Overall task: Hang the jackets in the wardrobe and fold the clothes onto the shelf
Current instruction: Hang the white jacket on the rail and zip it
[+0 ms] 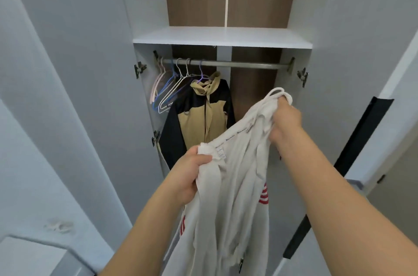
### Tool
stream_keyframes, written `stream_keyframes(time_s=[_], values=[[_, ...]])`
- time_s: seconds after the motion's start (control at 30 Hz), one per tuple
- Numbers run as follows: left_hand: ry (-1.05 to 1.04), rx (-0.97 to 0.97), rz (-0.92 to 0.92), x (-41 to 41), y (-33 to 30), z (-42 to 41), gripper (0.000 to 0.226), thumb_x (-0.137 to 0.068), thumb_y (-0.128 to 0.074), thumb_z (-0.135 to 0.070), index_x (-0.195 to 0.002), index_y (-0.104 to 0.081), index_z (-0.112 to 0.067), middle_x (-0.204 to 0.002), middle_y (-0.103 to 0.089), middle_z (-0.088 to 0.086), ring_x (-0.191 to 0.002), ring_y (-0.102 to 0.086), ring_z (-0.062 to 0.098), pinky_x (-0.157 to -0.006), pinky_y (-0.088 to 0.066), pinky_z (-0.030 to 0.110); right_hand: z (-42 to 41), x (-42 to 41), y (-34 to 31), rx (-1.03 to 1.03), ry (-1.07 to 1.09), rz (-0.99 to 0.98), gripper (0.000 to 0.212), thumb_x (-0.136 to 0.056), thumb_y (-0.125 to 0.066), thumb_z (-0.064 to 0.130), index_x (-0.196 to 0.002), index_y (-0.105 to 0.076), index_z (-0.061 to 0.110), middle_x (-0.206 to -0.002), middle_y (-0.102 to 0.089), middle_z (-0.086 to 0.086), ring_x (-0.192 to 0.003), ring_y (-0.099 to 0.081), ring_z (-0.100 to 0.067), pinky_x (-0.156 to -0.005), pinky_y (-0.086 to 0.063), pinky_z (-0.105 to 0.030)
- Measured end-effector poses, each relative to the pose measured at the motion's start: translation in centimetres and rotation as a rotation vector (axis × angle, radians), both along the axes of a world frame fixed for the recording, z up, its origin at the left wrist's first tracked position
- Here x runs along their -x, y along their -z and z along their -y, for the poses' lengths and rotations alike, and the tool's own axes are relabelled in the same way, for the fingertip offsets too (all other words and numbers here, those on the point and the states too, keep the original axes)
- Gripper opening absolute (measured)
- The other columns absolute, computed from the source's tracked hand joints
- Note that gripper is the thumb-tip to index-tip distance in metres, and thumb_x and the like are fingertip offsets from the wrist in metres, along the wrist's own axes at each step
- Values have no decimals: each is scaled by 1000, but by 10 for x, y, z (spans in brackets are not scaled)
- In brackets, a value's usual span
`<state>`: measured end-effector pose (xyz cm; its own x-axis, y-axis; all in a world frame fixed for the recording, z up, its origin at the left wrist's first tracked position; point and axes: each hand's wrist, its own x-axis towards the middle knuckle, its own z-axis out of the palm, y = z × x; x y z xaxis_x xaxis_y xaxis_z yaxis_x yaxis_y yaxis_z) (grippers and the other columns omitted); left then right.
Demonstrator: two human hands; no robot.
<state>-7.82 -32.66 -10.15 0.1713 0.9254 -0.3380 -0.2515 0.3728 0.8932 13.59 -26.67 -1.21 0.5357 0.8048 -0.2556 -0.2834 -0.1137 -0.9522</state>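
We see an open wardrobe with a white shelf above a metal rail, where a tan and black jacket hangs beside several bare wire hangers at the rail's left end. In front, our left hand and right hand each grip the upper edge of a white garment with red stripes, which hangs down between them.

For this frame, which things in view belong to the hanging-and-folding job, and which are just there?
Part of the job:
- white garment, gripped by left hand and right hand
- tan and black jacket, already hung
- spare hangers
- rail
- shelf

Just there:
- door hinges
- dark door edge
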Motion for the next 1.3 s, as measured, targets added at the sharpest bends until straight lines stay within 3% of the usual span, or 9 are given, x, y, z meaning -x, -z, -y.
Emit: stream_keyframes(time_s=[0.13, 0.27, 0.47, 0.57, 0.7, 0.83, 0.97, 1.17, 1.3], values=[[-32, 15, -286, 10, 22, -53, 28, -91, -56, -8, -117, -60, -17, -112, -68, 12, -100, -66, 29, -79, -56, 40, -63, 21, -15, 37, -212, -119, 19, -91, -59, 35, -83, -53, 19, -93, -61, -4, -87, -60, -22, -86, -51, -34], [27, 52, -501, 23, 40, -106, 24, -89, -56, -9, -112, -58, -17, -115, -64, 16, -103, -63, 31, -83, -56, 41, -108, 44, -11, 26, -441, 372, 27, -82, -66, 19, -107, -56, 17, -94, -59, -7, -87, -61, -21, -72, -54, -32], [331, 55, -834, 43, 47, -192, 12, -85, -54, -11, -95, -57, -16, -82, -61, 4, -73, -58, 20, -62, -46, 29, -169, 50, 9, -346, -413, 1217, 14, -89, -51, 6, -88, -50, 20, -78, -51, 5, -72, -54, -17, -62, -45, -33], [424, 61, -946, 55, 36, -257, 14, -95, -49, -21, -106, -57, -16, -80, -71, -1, -62, -66, 14, -58, -47, 25, -195, 54, 5, -465, -327, 1411, 19, -91, -56, 10, -91, -45, 26, -86, -50, 5, -67, -49, -11, -53, -34, -22], [157, -96, -1035, 78, 6, -367, 18, -98, -44, -13, -107, -58, -5, -90, -71, 9, -64, -60, 21, -68, -51, 33, -230, 54, -3, -369, -331, 1544, 25, -93, -58, 11, -97, -39, 27, -87, -51, 3, -64, -50, -11, -51, -34, -23], [1, -291, -1198, 92, -13, -465, 21, -91, -44, -3, -98, -62, 3, -101, -66, 24, -90, -63, 37, -77, -50, 38, -261, 55, 10, -176, -341, 1599, 16, -97, -52, 16, -98, -37, 23, -76, -49, 3, -58, -51, -15, -47, -30, -25], [66, -380, -1327, 85, -2, -528, 28, -92, -48, -8, -114, -64, -2, -121, -64, 18, -113, -59, 36, -92, -48, 36, -292, 49, 28, -29, -246, 1573, 5, -99, -42, 18, -95, -43, 15, -74, -53, -3, -60, -52, -23, -50, -36, -32], [203, -353, -1428, 67, 33, -573, 37, -95, -47, -18, -130, -51, -4, -132, -56, 21, -121, -54, 38, -101, -46, 43, -328, 32, 44, 67, -95, 1128, 16, -94, -40, 16, -84, -52, 12, -79, -57, -8, -68, -53, -25, -52, -36, -31], [129, -309, -1432, 64, 50, -590, 44, -95, -48, -17, -135, -47, 1, -135, -54, 24, -126, -52, 41, -105, -44, 47, -343, 33, 47, 105, -90, 1143, 13, -90, -42, 12, -80, -49, 16, -76, -56, -7, -66, -53, -24, -51, -32, -30]])
